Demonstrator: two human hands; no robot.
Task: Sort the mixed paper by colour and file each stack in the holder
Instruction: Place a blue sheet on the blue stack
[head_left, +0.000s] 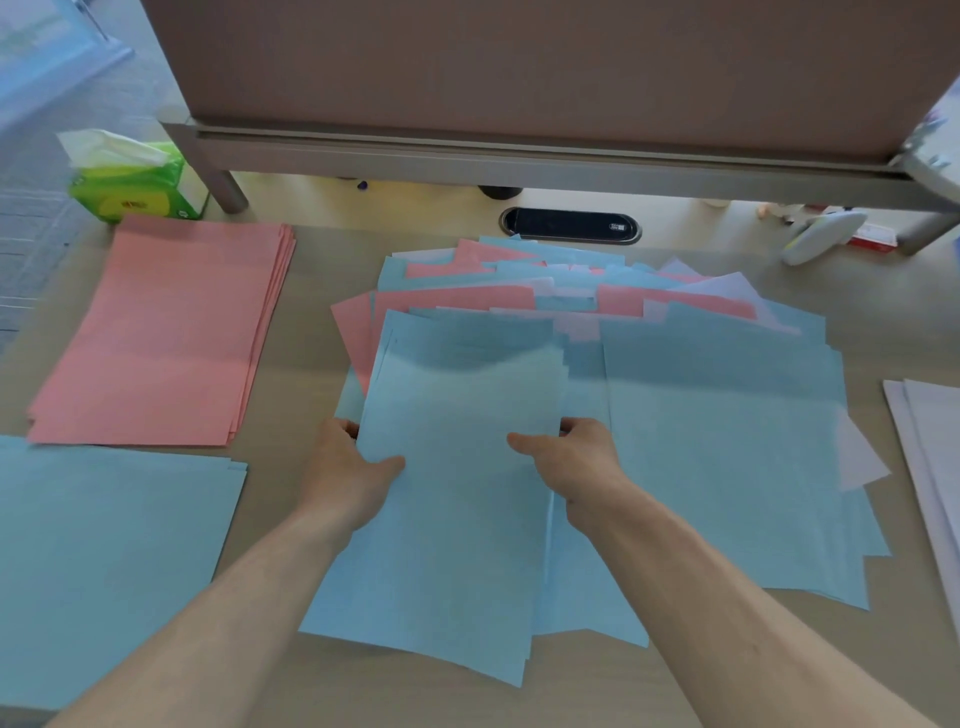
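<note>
A mixed pile of blue, pink and white sheets (649, 312) is spread over the middle of the desk. On top of it lie a few blue sheets (457, 395). My left hand (348, 467) grips their left edge, thumb on top. My right hand (576, 457) grips their right edge, thumb on top. A sorted pink stack (166, 332) lies at the left. Below it, at the near left, a sorted blue stack (104, 561) rests. A white stack (930, 467) shows at the right edge. No holder is in view.
A green tissue pack (130, 182) stands at the back left. A brown partition (519, 67) on metal legs closes the back of the desk (311, 260). A black cable grommet (571, 225) sits behind the pile. Small items (826, 234) lie at the back right.
</note>
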